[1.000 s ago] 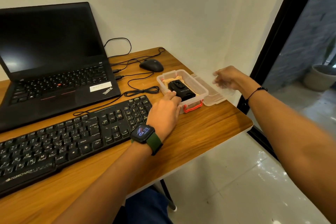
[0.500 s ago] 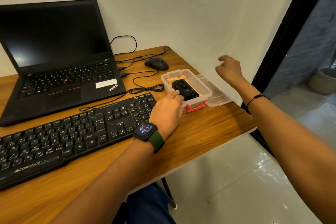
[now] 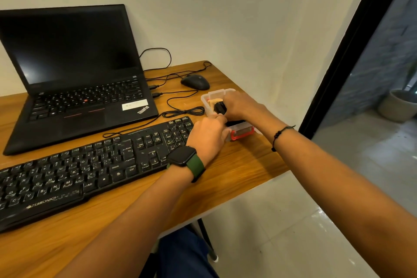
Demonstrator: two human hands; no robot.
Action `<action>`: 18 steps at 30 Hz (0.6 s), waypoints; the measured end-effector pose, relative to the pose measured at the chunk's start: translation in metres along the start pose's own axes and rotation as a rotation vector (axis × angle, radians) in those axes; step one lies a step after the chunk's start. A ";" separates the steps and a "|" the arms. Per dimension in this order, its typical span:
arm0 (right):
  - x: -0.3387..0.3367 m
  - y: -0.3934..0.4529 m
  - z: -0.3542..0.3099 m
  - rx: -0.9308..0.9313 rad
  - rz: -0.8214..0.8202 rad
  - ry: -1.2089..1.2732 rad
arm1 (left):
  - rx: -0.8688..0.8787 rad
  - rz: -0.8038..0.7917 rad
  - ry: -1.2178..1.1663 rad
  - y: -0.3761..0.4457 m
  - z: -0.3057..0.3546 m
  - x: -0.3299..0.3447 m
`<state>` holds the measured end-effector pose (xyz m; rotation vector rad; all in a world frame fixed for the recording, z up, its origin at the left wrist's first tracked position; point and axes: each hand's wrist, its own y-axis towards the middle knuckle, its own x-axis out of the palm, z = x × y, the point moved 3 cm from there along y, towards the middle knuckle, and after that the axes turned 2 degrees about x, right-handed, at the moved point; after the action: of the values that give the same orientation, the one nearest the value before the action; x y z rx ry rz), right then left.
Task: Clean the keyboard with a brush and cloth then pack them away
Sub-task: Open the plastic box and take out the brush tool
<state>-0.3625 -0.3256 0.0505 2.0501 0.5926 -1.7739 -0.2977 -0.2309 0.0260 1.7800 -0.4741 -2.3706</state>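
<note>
The right hand point(image 3: 239, 106) is gripping the black brush point(image 3: 220, 107) inside the clear box point(image 3: 208, 97). The left hand point(image 3: 208, 134), loosely curled, is bracing the box's near wall. The brush is looking light and rigid; its body suits gripping.

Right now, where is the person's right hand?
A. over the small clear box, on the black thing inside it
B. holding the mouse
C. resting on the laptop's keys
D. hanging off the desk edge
A: the right hand reaches over the clear box with its fingers on the black object inside it, while the mouse lies untouched behind.
</note>
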 end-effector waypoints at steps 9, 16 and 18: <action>-0.012 -0.006 0.008 0.142 0.177 0.229 | -0.119 0.195 -0.413 -0.003 -0.009 -0.017; -0.026 -0.048 -0.032 -0.007 0.340 0.615 | -0.422 0.186 -1.216 -0.014 -0.025 -0.044; -0.023 -0.060 -0.050 -0.040 0.324 0.657 | -0.424 0.155 -1.306 -0.024 -0.030 -0.053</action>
<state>-0.3556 -0.2504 0.0801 2.5201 0.4208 -0.8878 -0.2521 -0.1977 0.0594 -0.1263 -0.1499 -2.8731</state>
